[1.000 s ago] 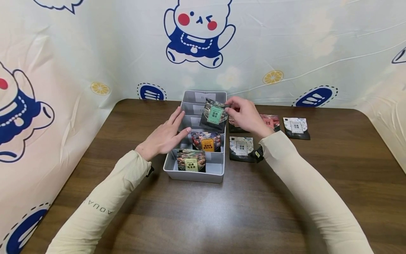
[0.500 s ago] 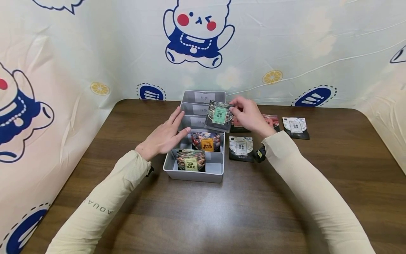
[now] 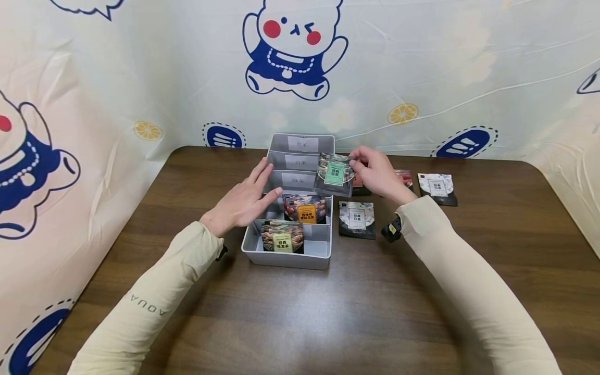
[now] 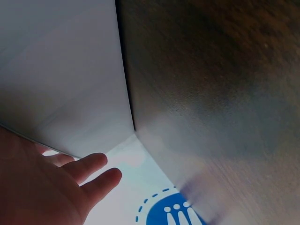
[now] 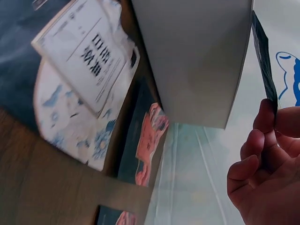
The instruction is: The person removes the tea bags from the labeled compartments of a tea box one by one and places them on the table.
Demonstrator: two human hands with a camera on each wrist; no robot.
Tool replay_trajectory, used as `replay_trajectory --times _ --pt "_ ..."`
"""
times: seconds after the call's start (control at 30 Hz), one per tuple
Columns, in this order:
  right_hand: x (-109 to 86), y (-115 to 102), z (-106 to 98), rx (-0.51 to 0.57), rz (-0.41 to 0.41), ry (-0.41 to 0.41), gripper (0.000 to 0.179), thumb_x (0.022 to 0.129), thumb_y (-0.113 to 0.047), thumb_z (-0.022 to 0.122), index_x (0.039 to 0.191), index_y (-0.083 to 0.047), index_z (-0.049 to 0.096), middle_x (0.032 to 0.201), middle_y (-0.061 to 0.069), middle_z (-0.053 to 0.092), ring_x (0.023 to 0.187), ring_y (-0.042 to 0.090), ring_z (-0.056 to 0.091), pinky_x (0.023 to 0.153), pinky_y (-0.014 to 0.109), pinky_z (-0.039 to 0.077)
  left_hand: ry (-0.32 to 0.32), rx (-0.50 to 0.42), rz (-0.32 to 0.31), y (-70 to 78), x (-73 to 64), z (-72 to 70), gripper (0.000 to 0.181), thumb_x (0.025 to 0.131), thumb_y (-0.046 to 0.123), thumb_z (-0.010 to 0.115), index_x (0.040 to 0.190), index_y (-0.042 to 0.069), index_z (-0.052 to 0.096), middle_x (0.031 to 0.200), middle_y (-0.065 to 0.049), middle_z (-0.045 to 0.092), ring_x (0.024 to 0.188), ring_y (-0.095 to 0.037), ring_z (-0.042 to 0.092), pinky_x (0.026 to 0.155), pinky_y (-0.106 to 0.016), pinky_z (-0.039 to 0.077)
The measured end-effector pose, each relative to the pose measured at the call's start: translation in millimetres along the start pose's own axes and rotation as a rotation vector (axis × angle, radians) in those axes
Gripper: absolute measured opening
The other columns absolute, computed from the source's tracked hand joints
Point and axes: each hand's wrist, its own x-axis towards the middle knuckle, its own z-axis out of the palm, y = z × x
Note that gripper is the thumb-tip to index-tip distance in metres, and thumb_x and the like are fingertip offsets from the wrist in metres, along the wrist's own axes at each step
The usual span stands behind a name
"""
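Observation:
My right hand [image 3: 378, 174] pinches the edge of a black tea packet with a green label [image 3: 335, 176], raised over the right rim of a grey divided box [image 3: 287, 261]. In the right wrist view the packet [image 5: 265, 61] appears edge-on between thumb and finger. With fingers spread and fairly straight, my left hand [image 3: 241, 202] lies along the box's left rim; in the left wrist view it [image 4: 51, 187] is beside the outer wall. One compartment holds an orange-labelled packet [image 3: 304, 209], and the front one a yellow-green-labelled packet [image 3: 282, 238].
Paper labels mark the rear compartments. Right of the box, a white-and-black tea packet [image 3: 357, 220] lies on the wooden table [image 3: 300, 323], another white one [image 3: 437, 188] farther right. Red packets [image 3: 405, 178] lie partly hidden behind my right hand. A printed curtain [image 3: 187, 78] encloses the table.
My right hand has moved to the right with the green-labelled packet, from over the rear compartments to the box's right rim. My left hand has stayed in place.

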Motion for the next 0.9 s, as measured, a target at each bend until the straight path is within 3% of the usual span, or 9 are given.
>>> replay_trajectory --times 0.17,0.43,0.63,0.77,0.9 --pt "-5.4 9 -5 0.007 0.047 0.013 0.02 0.102 -0.015 0.047 0.113 -0.004 0.059 0.083 0.013 0.065 0.068 0.017 0.057 0.066 0.033 0.041 -0.004 0.0 0.002 0.5 0.1 -0.9 0.08 0.098 0.064 0.02 0.157 0.012 0.004 0.164 -0.002 -0.011 0.148 -0.032 0.021 0.117 -0.049 0.026" --pt "-13.5 21 -17 -0.015 0.084 0.011 0.021 0.102 -0.017 0.047 0.115 -0.005 0.059 0.092 0.012 0.063 0.077 0.023 0.049 0.068 0.034 0.038 -0.009 -0.001 -0.007 0.6 -0.1 -0.7 0.08 0.098 0.065 0.019 0.157 0.014 0.002 0.164 -0.001 -0.013 0.148 -0.032 0.02 0.118 -0.049 0.025" --pt "-19.6 29 -29 -0.048 0.078 0.013 0.023 0.102 -0.018 0.046 0.114 -0.003 0.059 0.086 0.015 0.06 0.071 0.022 0.049 0.063 0.033 0.039 -0.005 0.001 -0.003 0.6 -0.1 -0.2 0.08 0.098 0.064 0.019 0.157 0.013 0.003 0.164 -0.003 -0.011 0.148 -0.032 0.021 0.117 -0.048 0.025" --pt "-24.0 38 -37 -0.052 0.107 -0.006 0.023 0.102 -0.017 0.045 0.115 -0.004 0.058 0.082 0.018 0.057 0.068 0.023 0.052 0.061 0.031 0.044 -0.007 0.0 -0.008 1.0 -0.1 -0.7 0.08 0.098 0.065 0.018 0.157 0.013 0.002 0.164 -0.003 -0.011 0.148 -0.032 0.019 0.117 -0.049 0.025" --pt "-30.0 44 -46 -0.059 0.128 -0.039 0.026 0.103 -0.018 0.045 0.118 -0.001 0.057 0.088 0.02 0.058 0.077 0.028 0.059 0.071 0.031 0.055 -0.011 -0.002 -0.008 1.3 0.3 -0.6 0.08 0.098 0.065 0.018 0.157 0.014 0.001 0.164 -0.003 -0.012 0.149 -0.031 0.017 0.118 -0.049 0.025"
